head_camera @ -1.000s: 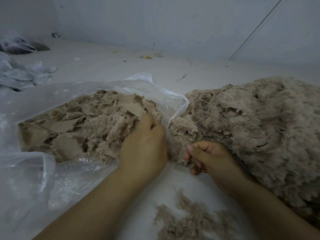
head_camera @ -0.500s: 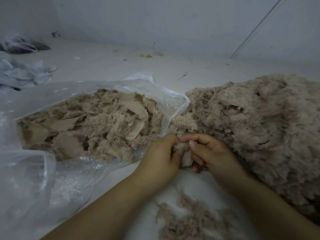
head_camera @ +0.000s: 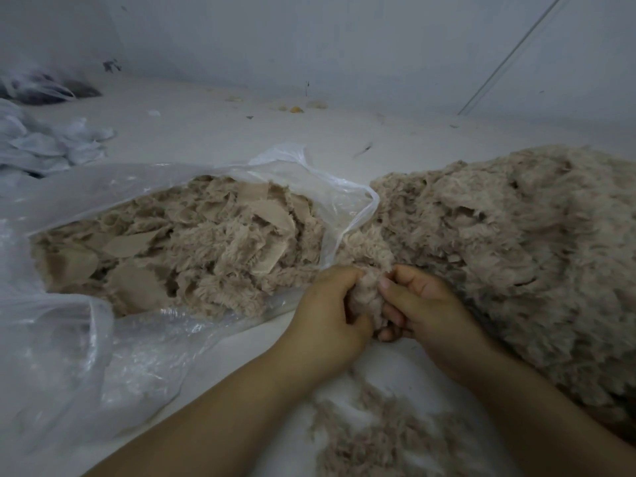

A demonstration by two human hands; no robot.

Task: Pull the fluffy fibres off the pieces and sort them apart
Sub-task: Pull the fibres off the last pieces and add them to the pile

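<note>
A small beige fluffy piece sits pinched between both hands at the centre. My left hand grips its left side and my right hand grips its right side, thumbs on top. A clear plastic bag lies open on the left, filled with beige fabric pieces showing smooth backing and pile. A big heap of loose fluffy fibre rises on the right, touching my right hand. Thin loose fibres are scattered on the white surface below my wrists.
The white surface runs back to a pale wall. Crumpled white plastic and a dark bundle lie at the far left. Small scraps dot the base of the wall. A thin cord runs diagonally at upper right.
My left hand left the bag's mouth and came right to meet my right hand. Both hands now close on the fluffy piece between them.
</note>
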